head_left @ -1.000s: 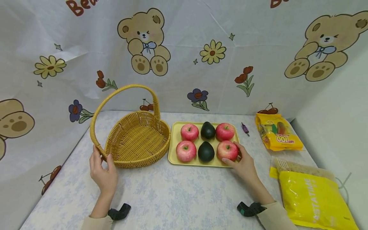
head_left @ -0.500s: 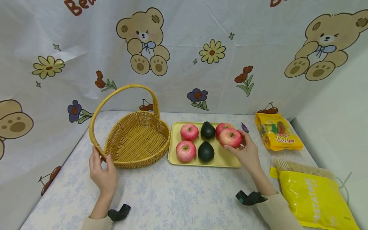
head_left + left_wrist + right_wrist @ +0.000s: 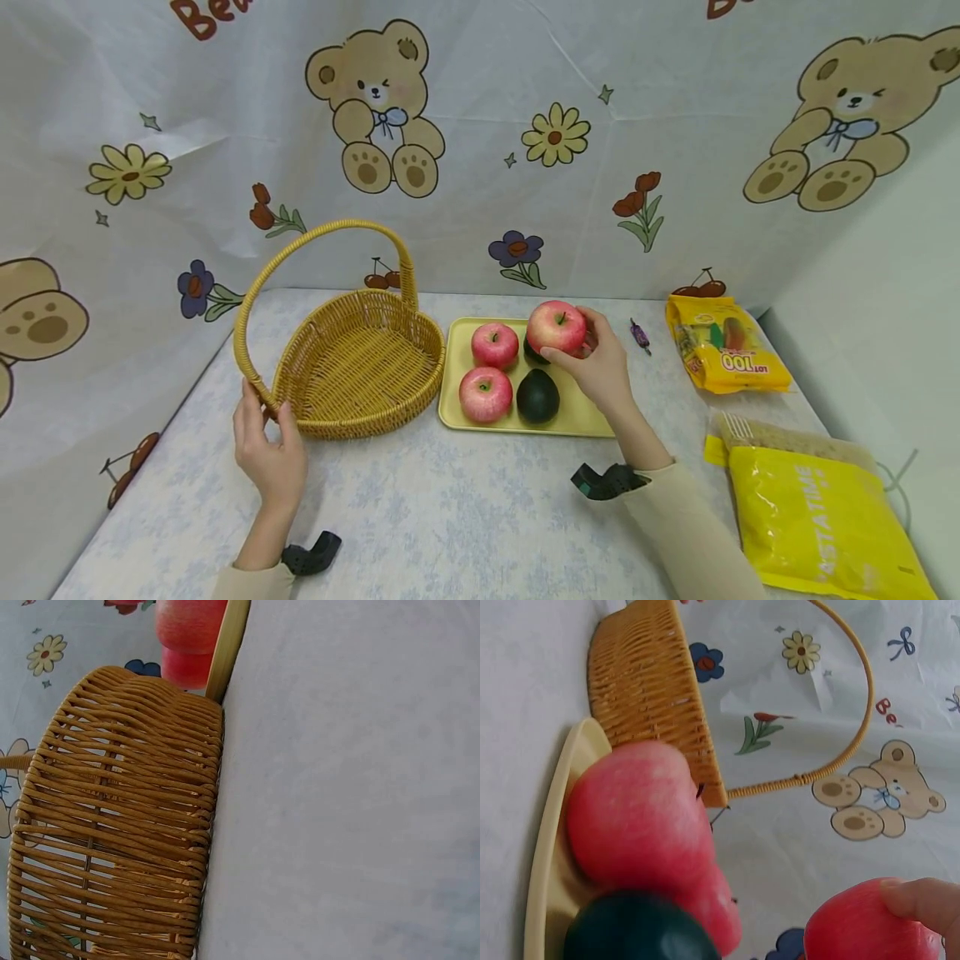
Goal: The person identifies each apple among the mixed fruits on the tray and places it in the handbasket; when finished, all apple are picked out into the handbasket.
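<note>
Pale cloth (image 3: 480, 75) printed with teddy bears, daisies and tulips hangs behind a table (image 3: 420, 517) covered in faint blue pattern; brown lettering at its top left begins "Be" and is cut off by the edge.

At the left, the left hand (image 3: 270, 454) has its thumb and fingers on either side of the handle's foot, holding the basket (image 3: 360, 425) where it sits. No fruit shows inside the woven bowl, and its right side stands just beside a yellow tray (image 3: 585, 419).

On the tray, the rear left apple (image 3: 495, 345) and the front left apple (image 3: 485, 395) make one column; next comes the front avocado (image 3: 537, 397), with the rear avocado (image 3: 534, 356) mostly covered behind it.

Above that rear avocado, the right hand (image 3: 603, 367) grasps a red apple (image 3: 555, 325) between thumb and fingers. This apple has just left the tray's front right corner and travelled up and leftward, leaving bare tray there; I judge the lift complete and the carry under way. The tray's rear right corner is hidden by the hand.

Further right lies a small purple object (image 3: 640, 336), then a yellow packet (image 3: 720, 346) whose upside-down print reads "LOT 100". Nearest the right wall is a yellow bag (image 3: 825, 517) lettered sideways "ASTATIME", apparently after an unclear first letter.
</note>
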The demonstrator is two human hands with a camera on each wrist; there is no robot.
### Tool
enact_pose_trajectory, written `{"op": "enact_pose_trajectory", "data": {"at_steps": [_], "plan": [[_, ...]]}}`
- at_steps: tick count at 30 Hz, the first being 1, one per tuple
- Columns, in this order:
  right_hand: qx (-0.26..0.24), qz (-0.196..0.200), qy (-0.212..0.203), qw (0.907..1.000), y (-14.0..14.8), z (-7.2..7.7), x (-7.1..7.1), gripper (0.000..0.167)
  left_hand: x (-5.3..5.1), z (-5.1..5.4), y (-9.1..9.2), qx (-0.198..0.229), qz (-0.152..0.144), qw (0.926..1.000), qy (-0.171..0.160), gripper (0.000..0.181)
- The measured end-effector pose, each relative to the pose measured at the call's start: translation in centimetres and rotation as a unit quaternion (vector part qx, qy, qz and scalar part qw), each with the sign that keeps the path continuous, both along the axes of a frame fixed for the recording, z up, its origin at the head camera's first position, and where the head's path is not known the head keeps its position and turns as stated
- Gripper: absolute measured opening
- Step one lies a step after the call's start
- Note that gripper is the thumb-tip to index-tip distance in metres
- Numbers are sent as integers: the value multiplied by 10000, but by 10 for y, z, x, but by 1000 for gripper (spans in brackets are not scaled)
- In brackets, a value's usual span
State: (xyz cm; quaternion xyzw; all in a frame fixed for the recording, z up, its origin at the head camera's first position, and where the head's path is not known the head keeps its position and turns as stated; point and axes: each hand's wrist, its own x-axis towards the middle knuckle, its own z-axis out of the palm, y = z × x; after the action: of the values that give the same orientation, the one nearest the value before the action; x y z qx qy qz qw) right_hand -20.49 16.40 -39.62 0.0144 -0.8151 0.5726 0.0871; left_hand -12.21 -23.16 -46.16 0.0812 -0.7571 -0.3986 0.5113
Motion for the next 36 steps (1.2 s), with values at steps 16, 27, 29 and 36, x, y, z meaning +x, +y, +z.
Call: {"op": "enact_pose_trajectory", "data": {"at_steps": [16, 27, 29, 36], "plan": [[187, 730, -83, 9971, -74, 11, -20, 81, -2, 0, 1, 51, -45, 10000, -36, 60], [403, 1164, 155, 9923, -127, 11, -29, 80, -2, 0, 2, -5, -4, 10000, -41, 60], [444, 1217, 184, 9914, -137, 10, -30, 80, -2, -1, 1, -3, 10, 10000, -55, 60], [688, 1505, 365, 9855, -170, 11, -31, 80, -2, -2, -1, -7, 41, 10000, -52, 62]]}}
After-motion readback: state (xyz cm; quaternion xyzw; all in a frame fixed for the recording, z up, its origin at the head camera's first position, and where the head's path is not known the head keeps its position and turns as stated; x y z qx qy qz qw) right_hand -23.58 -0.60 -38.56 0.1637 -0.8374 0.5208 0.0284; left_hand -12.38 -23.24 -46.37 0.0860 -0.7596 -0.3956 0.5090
